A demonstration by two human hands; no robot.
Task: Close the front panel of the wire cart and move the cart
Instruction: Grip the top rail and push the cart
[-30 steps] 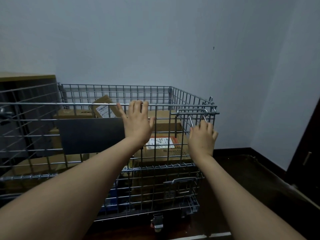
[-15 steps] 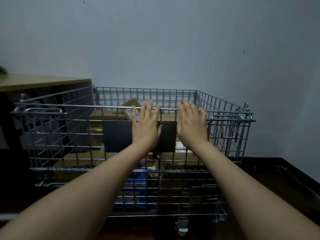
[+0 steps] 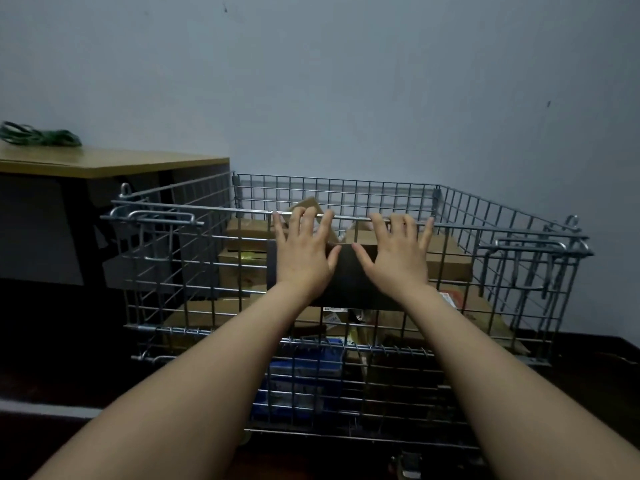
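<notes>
Pressing flat — both hands: left hand (image 3: 303, 258); right hand (image 3: 398, 259) — on upright front panel (image 3: 194, 271)

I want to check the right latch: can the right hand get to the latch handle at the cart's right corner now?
Probably yes. The right hand lies flat on the front panel, and nothing stands between it and the latch handle along the outside.

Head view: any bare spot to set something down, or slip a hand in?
Bare: desk top right of the green cord. Hand gap: top rail between the left latch and the left hand. Cart interior is crowded with boxes.
</notes>
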